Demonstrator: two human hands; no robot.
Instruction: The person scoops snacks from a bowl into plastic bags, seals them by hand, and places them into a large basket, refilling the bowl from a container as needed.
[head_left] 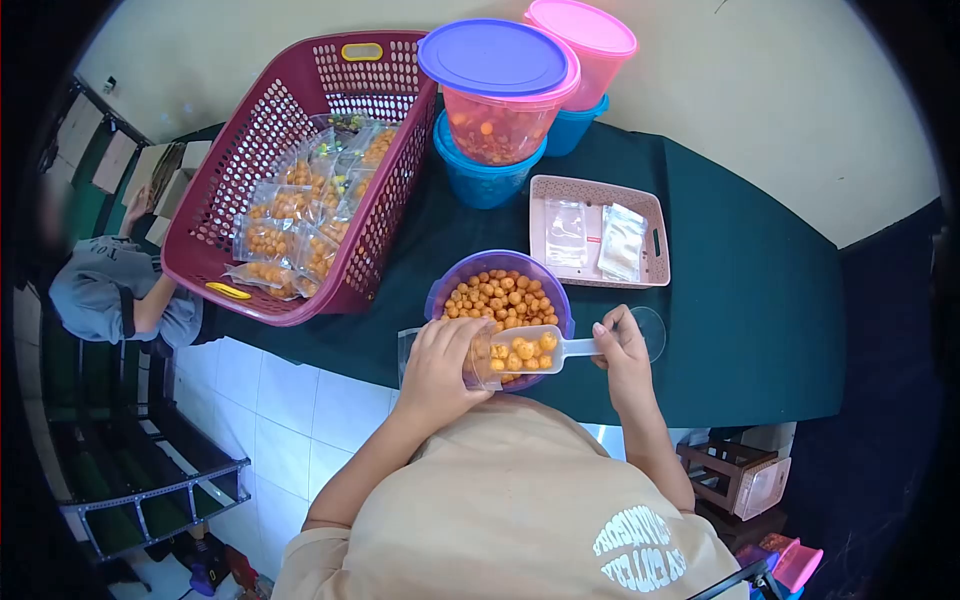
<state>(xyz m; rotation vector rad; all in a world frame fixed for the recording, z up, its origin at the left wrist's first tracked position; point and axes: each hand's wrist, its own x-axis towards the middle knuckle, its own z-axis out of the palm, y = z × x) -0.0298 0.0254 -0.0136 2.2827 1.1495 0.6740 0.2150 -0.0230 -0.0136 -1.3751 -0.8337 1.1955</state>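
Both hands raised | left hand [437, 365] grips bag [478, 362] | right hand [622, 352] holds scoop [535, 349]

A small home snack-packing business: a cloth-covered worktop [740, 300] carries a basket [250, 180] of bagged snacks [290, 240], lidded tubs [500, 90] and a tray of empty pouches [600, 240], above a tiled floor [270, 400].

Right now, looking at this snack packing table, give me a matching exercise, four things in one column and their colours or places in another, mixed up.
Things:
1. scoop
2. basket
3. small tray
4. bowl

Descriptions:
A. purple, full of orange snack balls
B. dark red, holding filled bags
C. in the right hand, loaded with snack balls
D. pale pink, holding empty clear bags

Pairs: 1-C, 2-B, 3-D, 4-A
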